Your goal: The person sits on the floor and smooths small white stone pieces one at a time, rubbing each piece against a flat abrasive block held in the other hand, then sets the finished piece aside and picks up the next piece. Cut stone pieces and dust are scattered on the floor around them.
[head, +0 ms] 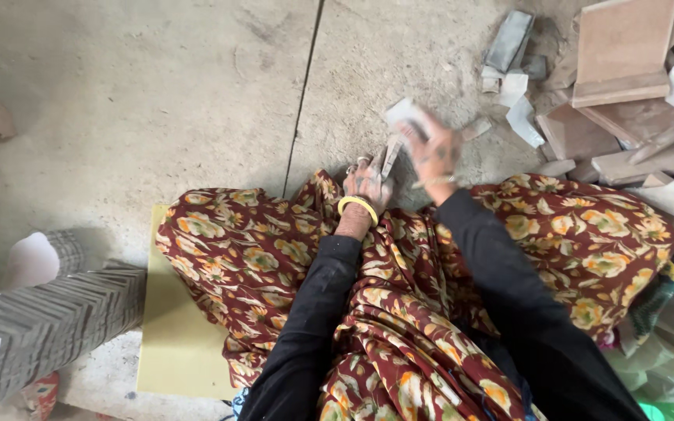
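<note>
I sit on the concrete floor in a red floral garment with black sleeves. My left hand [368, 183], with rings and a yellow bangle at the wrist, grips a small flat grey wooden piece [391, 156] that stands on edge on the floor. My right hand [434, 150] is blurred just right of it and holds a pale folded sheet, perhaps sandpaper [404, 114], against that piece.
A heap of flat brown wooden blocks [626, 54] and offcuts lies at the upper right, with a grey block [508, 40] beside it. A long stack of thin grey pieces [48, 312] lies at the lower left. A yellow-green mat [177, 327] is under me.
</note>
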